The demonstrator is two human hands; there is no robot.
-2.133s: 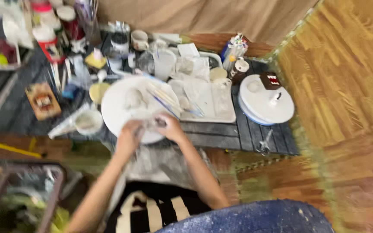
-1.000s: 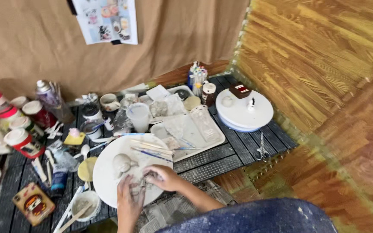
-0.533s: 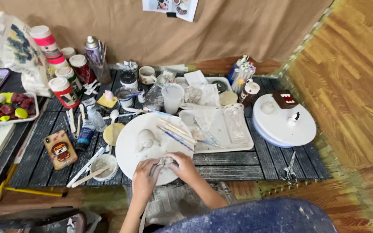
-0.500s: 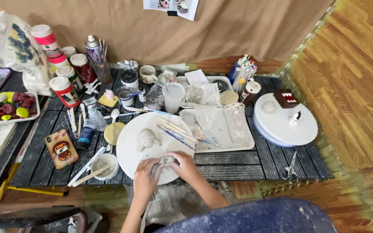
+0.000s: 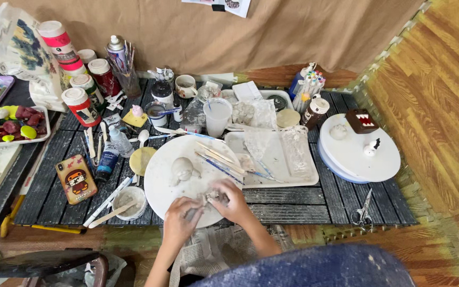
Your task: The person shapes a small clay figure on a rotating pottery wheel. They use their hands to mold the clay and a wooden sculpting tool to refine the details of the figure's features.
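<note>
Both hands — left hand (image 5: pixel 180 217), right hand (image 5: pixel 230 197) — grip closed on small clay lump (image 5: pixel 212 197) over round white board (image 5: pixel 172 180); small bowl (image 5: pixel 129 202) holds pale slip, a stick.

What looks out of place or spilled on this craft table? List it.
Nothing is spilled or broken. Only the scissors look stray, lying near the slatted table's front edge, away from the other tools. Both hands, left hand and right hand, pinch a clay piece over the round white board.
</note>
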